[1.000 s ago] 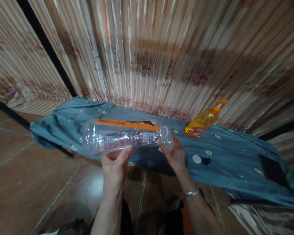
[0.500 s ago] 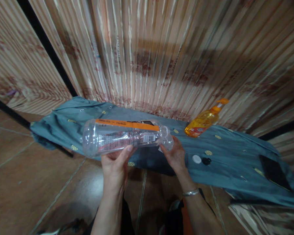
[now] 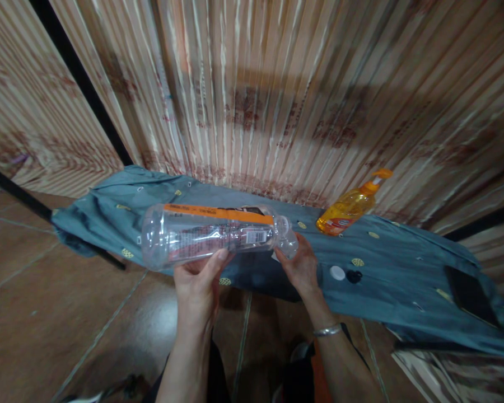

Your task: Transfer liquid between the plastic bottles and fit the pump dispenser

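Note:
A large clear plastic bottle [image 3: 210, 235] with an orange-edged label lies sideways in the air above the cloth, its neck pointing right. My left hand [image 3: 201, 277] is closed around its underside, thumb on the near side. At the neck, my right hand [image 3: 300, 263] grips a small clear plastic container [image 3: 288, 244], which sits against the large bottle's mouth. Whether liquid passes between the two cannot be made out. A silver bracelet is on my right wrist.
A blue-green cloth [image 3: 386, 291] covers the long table. On it stand an orange pump bottle [image 3: 348, 210] at the back, a white round cap [image 3: 337, 272], a small black item [image 3: 354, 276] and a dark flat device [image 3: 472, 295] at right. A striped curtain [image 3: 252, 101] hangs behind.

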The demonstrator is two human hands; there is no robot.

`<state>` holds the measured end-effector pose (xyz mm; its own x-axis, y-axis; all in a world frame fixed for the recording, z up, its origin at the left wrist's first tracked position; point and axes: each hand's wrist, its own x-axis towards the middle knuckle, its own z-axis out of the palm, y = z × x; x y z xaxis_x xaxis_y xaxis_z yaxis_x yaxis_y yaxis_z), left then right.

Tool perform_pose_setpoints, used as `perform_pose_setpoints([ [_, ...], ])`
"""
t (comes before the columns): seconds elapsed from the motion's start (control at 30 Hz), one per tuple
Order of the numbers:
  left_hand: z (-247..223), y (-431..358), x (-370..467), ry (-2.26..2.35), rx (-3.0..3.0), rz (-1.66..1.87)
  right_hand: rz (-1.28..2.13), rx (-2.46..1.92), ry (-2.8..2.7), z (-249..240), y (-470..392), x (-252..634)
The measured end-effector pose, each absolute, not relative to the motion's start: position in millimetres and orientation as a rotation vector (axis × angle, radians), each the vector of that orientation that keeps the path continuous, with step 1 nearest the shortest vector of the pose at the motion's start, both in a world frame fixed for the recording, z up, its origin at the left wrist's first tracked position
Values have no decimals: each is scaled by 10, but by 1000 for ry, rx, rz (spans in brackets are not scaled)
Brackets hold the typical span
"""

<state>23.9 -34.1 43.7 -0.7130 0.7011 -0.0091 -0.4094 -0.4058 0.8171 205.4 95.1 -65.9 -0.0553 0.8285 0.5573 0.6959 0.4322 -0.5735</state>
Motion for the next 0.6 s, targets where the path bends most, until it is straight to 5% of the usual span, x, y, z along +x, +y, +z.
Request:
perform_pose_setpoints([
  [0.6,434,-341,242,1121,451,2138,177,-1325,-1792,-671,957,2055],
])
